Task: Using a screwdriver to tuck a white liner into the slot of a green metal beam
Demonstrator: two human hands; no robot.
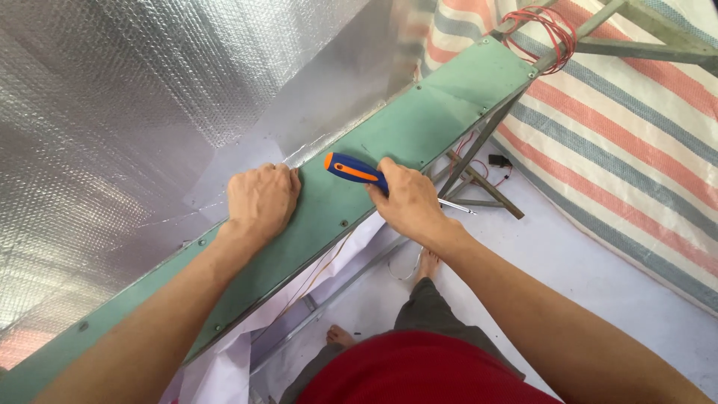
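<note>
Right hand (pixel 407 202) clenched round the blue-and-orange screwdriver (pixel 355 171), left hand (pixel 262 200) pressed flat with fingers loose on the green board (pixel 419 123) just beside it; screws already sit along both edges, and the foil sheet (pixel 127 112) beyond looks only partly tucked.

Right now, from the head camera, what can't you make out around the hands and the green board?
- Head view: the screwdriver's tip and shaft are hidden under the right hand.
- What the left hand's fingers press at the foil sheet's edge is covered by the hand.
- The green board's lower end is cut off by the frame's bottom-left corner.
- The red wire coil is cut off by the top edge.
- The metal frame under the board is mostly hidden by it.
</note>
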